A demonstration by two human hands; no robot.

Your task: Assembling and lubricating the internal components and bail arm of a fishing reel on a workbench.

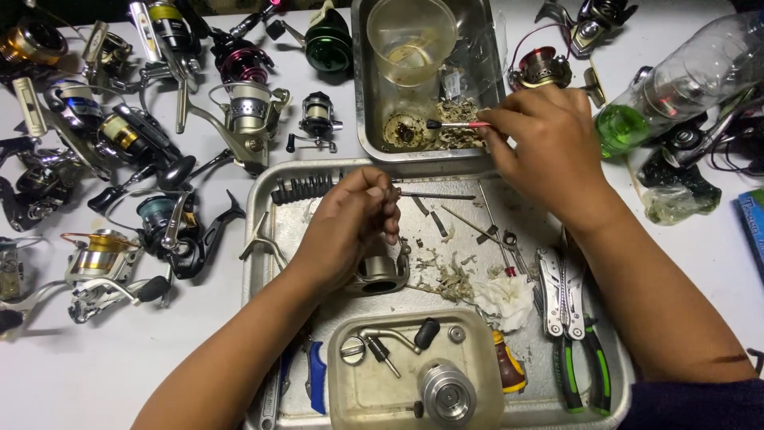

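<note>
Nearest, left hand grips a grey reel part; beyond it, right hand pinches a small brush (bristles leftward) over the steel tub.

Your bench: white top | left side: scattered spinning reels | centre: large metal tray in front of you, deeper steel pan touching its far edge | right: clear plastic bottle with green liquid lying on its side, crumpled plastic bag near it | far edge: more reels.
</note>
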